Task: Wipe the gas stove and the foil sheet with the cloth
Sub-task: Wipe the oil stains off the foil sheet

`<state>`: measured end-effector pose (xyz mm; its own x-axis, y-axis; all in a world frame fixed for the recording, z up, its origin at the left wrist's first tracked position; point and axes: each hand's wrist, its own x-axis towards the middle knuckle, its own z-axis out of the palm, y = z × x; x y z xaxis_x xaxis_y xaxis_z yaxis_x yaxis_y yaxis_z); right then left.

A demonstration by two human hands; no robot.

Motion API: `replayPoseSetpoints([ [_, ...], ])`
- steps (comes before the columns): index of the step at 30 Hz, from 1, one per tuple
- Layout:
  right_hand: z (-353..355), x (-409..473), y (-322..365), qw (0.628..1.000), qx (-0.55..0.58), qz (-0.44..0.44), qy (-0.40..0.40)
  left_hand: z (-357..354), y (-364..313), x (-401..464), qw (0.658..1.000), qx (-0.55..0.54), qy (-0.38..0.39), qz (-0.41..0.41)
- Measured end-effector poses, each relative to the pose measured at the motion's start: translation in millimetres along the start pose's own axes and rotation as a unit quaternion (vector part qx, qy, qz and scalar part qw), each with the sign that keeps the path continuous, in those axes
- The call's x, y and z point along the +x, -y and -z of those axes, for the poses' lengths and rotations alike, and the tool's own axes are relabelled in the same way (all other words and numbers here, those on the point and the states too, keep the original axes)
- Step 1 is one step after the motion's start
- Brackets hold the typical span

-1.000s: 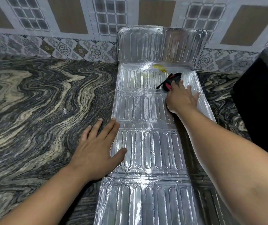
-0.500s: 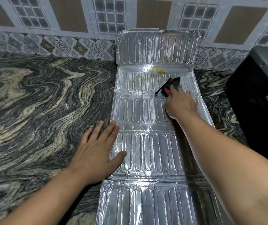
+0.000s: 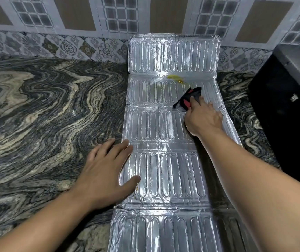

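— So, where do we have the cloth (image 3: 189, 98)?

— Under our right hand (image 3: 202, 119), fingers pressing the black-and-red wad onto the foil sheet (image 3: 163, 171), on its far right part. A yellow smear (image 3: 175, 77) sits just beyond it, near the fold where the far panel stands up against the tiled wall (image 3: 91, 46).

— And our left hand (image 3: 105, 171)?

— Spread flat, gripping nothing, palm on the marbled counter (image 3: 36, 110), thumb and 1 fingertip over the foil's left edge.

— The stove?

— A dark unit (image 3: 287, 110) sits at the right; we cannot tell what it is.
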<state>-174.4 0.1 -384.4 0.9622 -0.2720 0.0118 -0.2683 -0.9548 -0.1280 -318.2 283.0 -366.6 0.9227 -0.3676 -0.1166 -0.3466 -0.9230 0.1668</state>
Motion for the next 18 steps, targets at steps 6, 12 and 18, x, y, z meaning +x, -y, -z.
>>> replayPoseSetpoints([
  [6,4,-7,-2,1.0,-0.001,0.001,0.001,20,1,56,0.996,-0.038,-0.08,0.029],
  [12,3,-8,0,1.0,0.003,-0.01,0.0,3,25,105,0.998,0.035,0.002,0.05],
  [18,0,-3,-2,0.999,-0.046,-0.016,-0.002,-2,28,105,0.998,0.036,-0.01,0.042],
])
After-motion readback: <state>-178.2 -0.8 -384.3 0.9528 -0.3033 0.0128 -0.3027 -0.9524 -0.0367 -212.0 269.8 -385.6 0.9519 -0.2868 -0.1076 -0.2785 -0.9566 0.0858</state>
